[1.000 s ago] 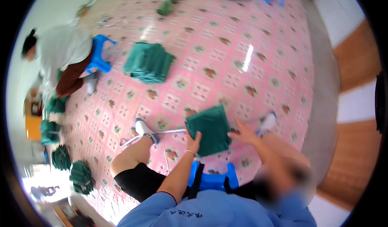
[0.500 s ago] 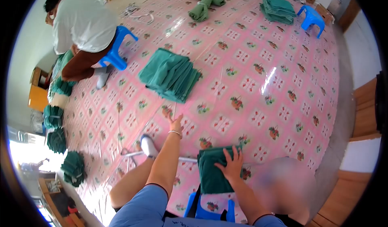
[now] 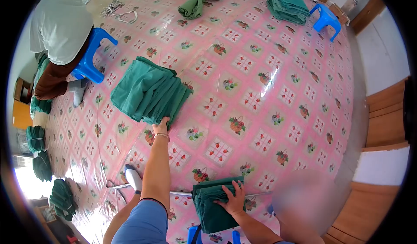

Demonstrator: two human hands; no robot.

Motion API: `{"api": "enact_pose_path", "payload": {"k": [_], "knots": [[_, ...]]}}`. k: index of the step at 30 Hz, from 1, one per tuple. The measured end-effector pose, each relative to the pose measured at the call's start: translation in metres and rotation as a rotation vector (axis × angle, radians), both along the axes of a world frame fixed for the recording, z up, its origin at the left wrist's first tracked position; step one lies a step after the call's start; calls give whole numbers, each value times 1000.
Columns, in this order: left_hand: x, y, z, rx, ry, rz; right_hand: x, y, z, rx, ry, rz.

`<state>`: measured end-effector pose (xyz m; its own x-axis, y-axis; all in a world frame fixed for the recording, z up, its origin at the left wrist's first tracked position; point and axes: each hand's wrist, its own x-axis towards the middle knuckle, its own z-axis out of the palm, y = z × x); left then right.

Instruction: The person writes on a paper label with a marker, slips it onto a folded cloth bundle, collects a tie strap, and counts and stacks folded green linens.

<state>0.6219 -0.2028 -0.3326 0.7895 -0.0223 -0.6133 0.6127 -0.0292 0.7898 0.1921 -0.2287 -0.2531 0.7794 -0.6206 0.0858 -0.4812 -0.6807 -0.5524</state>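
Note:
A large stack of folded green cloths [image 3: 145, 90] lies on the floor in front of me, its layers fanned toward its right side. My left hand [image 3: 161, 126], with a bracelet at the wrist, is at the near edge of this stack, closed on cloth there; the fingertips are partly hidden. Close to my body is a smaller stack of dark green folded cloths [image 3: 213, 215]. My right hand [image 3: 233, 199] rests on top of it with its fingers spread. A pale strap [image 3: 180, 193] runs out from beneath the smaller stack.
A person in a white shirt [image 3: 61, 24] sits on a blue stool [image 3: 91, 57] at left. Tied green bundles [image 3: 63, 198] line the left side. Farther back are a rolled green bundle [image 3: 193, 7], another cloth stack [image 3: 289, 7] and a blue stool [image 3: 325, 20].
My left hand has reached forward from bare floor to the large stack's near edge. The view has shifted right. My right hand stays on the smaller stack, whose upper layers look slightly ruffled.

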Motion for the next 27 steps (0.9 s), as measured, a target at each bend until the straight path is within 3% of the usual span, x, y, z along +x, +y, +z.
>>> {"api": "enact_pose_path", "payload": {"k": [1,3,5,6,10,15,19,22,27], "knots": [[-9,7,3,17,-26,80,0,1,1,-6,-4,-3],[-25,42,9,-150,-127,8,2,0,3,-26,-19,-9],[-28,103,-10,-80,-98,-174,1,1,2,-41,-18,-10],[-24,154,-29,86,-148,-474,1,1,2,-49,-16,-10],[-22,273,-4,428,-180,-995,1,3,4,-52,-39,-12],[24,309,49,693,-266,-1206,-1,4,-1,-72,-20,-3],[53,291,53,746,-331,-986,3,3,-2,-64,-24,1],[31,276,29,590,-339,-568,3,2,4,-38,-18,10],[-77,268,-9,141,-85,163,5,-4,21,141,93,53]]}}
